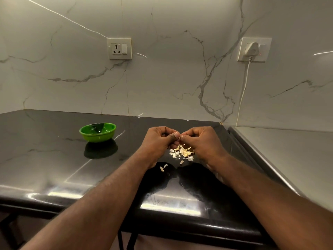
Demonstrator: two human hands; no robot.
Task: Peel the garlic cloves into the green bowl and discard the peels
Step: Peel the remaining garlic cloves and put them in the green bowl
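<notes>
left hand point(158, 140) and right hand point(201, 141) fingers pinched on a barely visible garlic clove point(180, 139), peels point(182, 152) piled just below on the black table point(45, 159), green bowl point(98, 137) off left, white cord point(243, 91) on the wall

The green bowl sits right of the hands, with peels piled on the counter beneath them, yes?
No. The head view shows the green bowl left of the left hand and right hand, not right. The peels are indeed piled on the counter beneath them.

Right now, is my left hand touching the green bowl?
Apart. The head view shows a stretch of bare black counter between the left hand and the green bowl.
</notes>
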